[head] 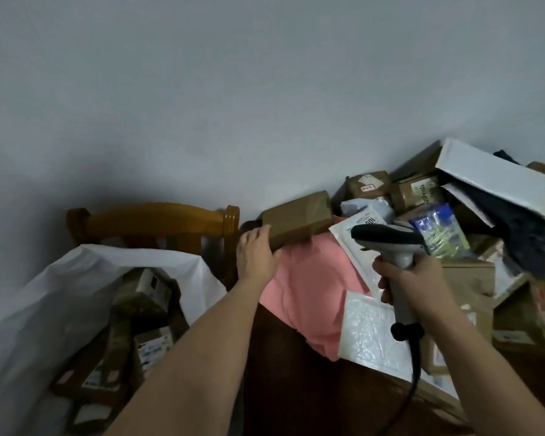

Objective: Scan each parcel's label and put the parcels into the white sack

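The left hand point(255, 256) grips the near end of a brown cardboard parcel point(297, 218), thumb and fingers curled round its edge, holding it up at about twelve o'clock from the middle of the view. The right hand point(412, 283) is wrapped round the grip of a grey handheld scanner point(387, 239), whose head points leftward toward the parcel; a black cable point(405, 401) trails down from the handle to five o'clock.

The step in hand looks like the scan itself — parcel and scanner head are close together, yet no label shows on the faces visible from here, so I cannot tell whether the scanner already sees one. The next move probably calls for turning the parcel until its label faces the scanner head, then carrying it left and down.

The white sack point(60, 287) stands open at eight o'clock, draped against a wooden chair point(153, 220), with several boxes already inside it. The drop needs only a short swing of the left arm over the sack's rim — the mouth is wide, though the boxes within are stacked unevenly.

More parcels wait in a heap point(453, 215) on the table at three o'clock, over a pink cloth point(309, 294), a padded white mailer point(372, 335) nearest the scanner hand.
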